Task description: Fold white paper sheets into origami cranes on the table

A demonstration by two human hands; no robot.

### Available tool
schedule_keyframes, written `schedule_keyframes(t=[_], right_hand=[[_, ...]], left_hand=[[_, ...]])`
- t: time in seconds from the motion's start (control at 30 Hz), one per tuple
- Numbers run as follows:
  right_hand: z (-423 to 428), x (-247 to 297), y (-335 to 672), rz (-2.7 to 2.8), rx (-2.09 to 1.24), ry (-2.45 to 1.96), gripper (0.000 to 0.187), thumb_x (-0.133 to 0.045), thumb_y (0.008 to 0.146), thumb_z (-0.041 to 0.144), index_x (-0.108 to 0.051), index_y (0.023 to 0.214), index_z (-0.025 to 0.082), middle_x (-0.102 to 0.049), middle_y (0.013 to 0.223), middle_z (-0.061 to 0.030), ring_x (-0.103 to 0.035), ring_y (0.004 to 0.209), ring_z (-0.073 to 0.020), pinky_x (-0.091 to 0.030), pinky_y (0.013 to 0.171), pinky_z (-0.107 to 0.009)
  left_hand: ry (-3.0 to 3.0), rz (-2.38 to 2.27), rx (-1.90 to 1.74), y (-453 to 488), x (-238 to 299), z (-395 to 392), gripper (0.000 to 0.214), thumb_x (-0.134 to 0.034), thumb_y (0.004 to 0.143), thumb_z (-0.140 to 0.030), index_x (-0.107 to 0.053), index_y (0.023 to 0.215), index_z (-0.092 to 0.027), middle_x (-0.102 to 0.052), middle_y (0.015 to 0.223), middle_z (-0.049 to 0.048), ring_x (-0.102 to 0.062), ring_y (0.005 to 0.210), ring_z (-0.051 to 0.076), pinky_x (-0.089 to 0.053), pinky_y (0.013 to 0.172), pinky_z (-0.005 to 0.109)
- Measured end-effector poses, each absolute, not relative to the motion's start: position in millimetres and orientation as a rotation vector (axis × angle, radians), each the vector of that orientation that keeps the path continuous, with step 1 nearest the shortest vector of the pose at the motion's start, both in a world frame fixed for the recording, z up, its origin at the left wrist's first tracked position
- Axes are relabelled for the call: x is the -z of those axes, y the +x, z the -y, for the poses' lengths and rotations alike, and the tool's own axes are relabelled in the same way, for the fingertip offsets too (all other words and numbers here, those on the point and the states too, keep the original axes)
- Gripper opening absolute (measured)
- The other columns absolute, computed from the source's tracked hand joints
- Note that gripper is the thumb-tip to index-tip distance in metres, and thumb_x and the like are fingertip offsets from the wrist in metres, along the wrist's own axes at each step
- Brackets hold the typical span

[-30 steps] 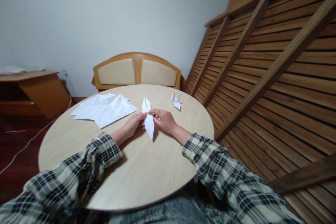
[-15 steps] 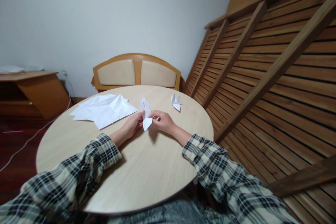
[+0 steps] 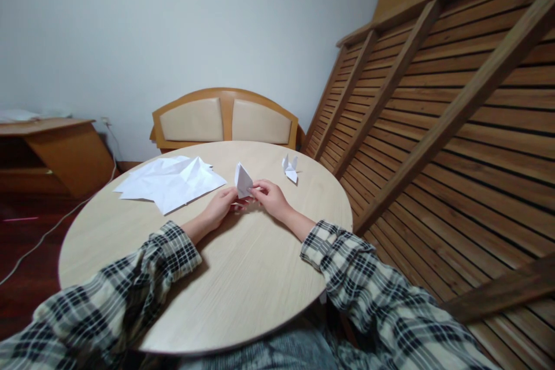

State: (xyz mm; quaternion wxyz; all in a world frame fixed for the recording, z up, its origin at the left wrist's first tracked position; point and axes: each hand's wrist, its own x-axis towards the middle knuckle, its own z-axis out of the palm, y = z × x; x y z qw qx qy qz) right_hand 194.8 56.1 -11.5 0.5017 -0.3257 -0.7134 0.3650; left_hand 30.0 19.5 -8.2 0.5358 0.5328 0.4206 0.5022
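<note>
A small piece of folded white paper point(image 3: 243, 181) stands upright between my hands, its pointed end up, over the middle of the round table point(image 3: 243, 277). My left hand point(image 3: 220, 206) pinches its lower left edge. The fingers of my right hand point(image 3: 271, 199) are closed on its lower right edge. Some fingertips are hidden behind or under the paper. Further back on the right stands a small white origami figure point(image 3: 290, 169) with two raised points. To the left lie several creased white paper sheets point(image 3: 171, 182), spread and overlapping.
Beyond the table stands a wooden headboard point(image 3: 225, 118) with cream panels against the wall. A slatted wooden frame point(image 3: 433, 127) leans close along the right side. On the left are a desk point(image 3: 71, 153) and a white cable point(image 3: 56, 226) on the floor.
The lower flap that hung toward me from the folded paper no longer shows; the paper now looks like one compact pointed shape. My fingers have shifted slightly around its lower edge.
</note>
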Motion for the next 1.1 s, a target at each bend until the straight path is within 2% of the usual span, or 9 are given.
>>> schedule_keyframes(t=[0.1,0.23,0.47,0.63,0.87,0.97,1.1], right_hand=[[-53.7,13.6,192.8,1.673,-0.967,-0.807,0.016,-0.067,0.078,0.031,-0.065,0.085,0.017,-0.066,0.081,-0.0016,-0.057,0.067,-0.0130,-0.046,0.064,-0.025],[-53.1,17.0,190.8,1.615,-1.074,-0.791,0.019,-0.067,0.077,0.033,-0.059,0.084,0.018,-0.061,0.073,0.0015,-0.055,0.059,-0.0117,-0.043,0.055,-0.023],[-55.9,19.9,188.7,1.539,-1.148,-0.841,0.022,-0.066,0.075,0.034,-0.051,0.084,0.020,-0.058,0.069,0.0031,-0.056,0.056,-0.0125,-0.039,0.049,-0.022],[-56.8,18.1,189.7,1.510,-1.149,-0.787,0.024,-0.068,0.072,0.031,-0.051,0.084,0.019,-0.057,0.074,0.0040,-0.051,0.054,-0.0088,-0.040,0.049,-0.022],[-55.3,16.8,191.0,1.420,-1.305,-0.709,0.039,-0.070,0.073,0.028,-0.046,0.102,0.022,-0.059,0.079,0.0059,-0.051,0.051,-0.0064,-0.038,0.043,-0.018],[-54.7,18.3,191.1,1.457,-1.326,-0.759,0.035,-0.067,0.079,0.032,-0.047,0.105,0.021,-0.059,0.075,0.0064,-0.048,0.045,-0.0052,-0.033,0.038,-0.017],[-54.8,21.6,190.5,1.588,-1.340,-0.875,0.019,-0.060,0.087,0.036,-0.052,0.092,0.019,-0.053,0.062,0.0069,-0.045,0.042,-0.0059,-0.031,0.036,-0.016]], left_hand=[[1.290,-1.019,-1.178,29.9,9.5,-19.9,0.025,-0.060,0.080,-0.042,-0.067,0.081,-0.018,-0.070,0.081,0.0086,-0.061,0.066,0.017,-0.047,0.058,0.027],[1.310,-0.996,-1.180,28.1,14.2,-21.8,0.026,-0.060,0.081,-0.043,-0.065,0.080,-0.017,-0.068,0.075,0.0042,-0.059,0.063,0.016,-0.047,0.058,0.027],[1.290,-0.924,-1.155,26.4,17.7,-22.9,0.045,-0.051,0.088,-0.057,-0.067,0.097,-0.016,-0.072,0.088,0.0099,-0.065,0.075,0.021,-0.052,0.069,0.034],[1.416,-0.915,-1.071,29.2,16.4,-22.2,0.036,-0.069,0.079,-0.049,-0.069,0.088,-0.015,-0.070,0.083,0.0080,-0.057,0.064,0.015,-0.047,0.062,0.029],[1.402,-0.908,-1.081,26.7,19.2,-24.4,0.034,-0.069,0.078,-0.047,-0.067,0.081,-0.013,-0.065,0.076,0.0049,-0.051,0.059,0.012,-0.041,0.057,0.026],[1.368,-0.897,-1.082,25.6,18.3,-25.0,0.033,-0.071,0.077,-0.045,-0.066,0.081,-0.013,-0.063,0.075,0.0032,-0.050,0.059,0.011,-0.040,0.057,0.025],[1.366,-0.912,-1.082,26.6,18.3,-26.1,0.034,-0.071,0.077,-0.046,-0.064,0.077,-0.013,-0.056,0.066,-0.0001,-0.047,0.057,0.010,-0.038,0.055,0.025]])
